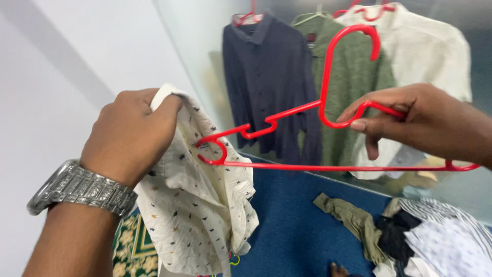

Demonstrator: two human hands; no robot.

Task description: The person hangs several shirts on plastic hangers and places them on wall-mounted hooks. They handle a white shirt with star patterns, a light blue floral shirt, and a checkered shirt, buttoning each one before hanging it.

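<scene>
Red plastic hanger (328, 102) — right hand (425, 123) closed around its neck, one end entering the collar, by a small white label, of a cream printed shirt (200, 205) — left hand (133, 136) clenched on the collar.

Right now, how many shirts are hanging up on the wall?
3: a navy shirt on the left, a green shirt in the middle, a white shirt on the right; more may hang beyond the frame.
</scene>
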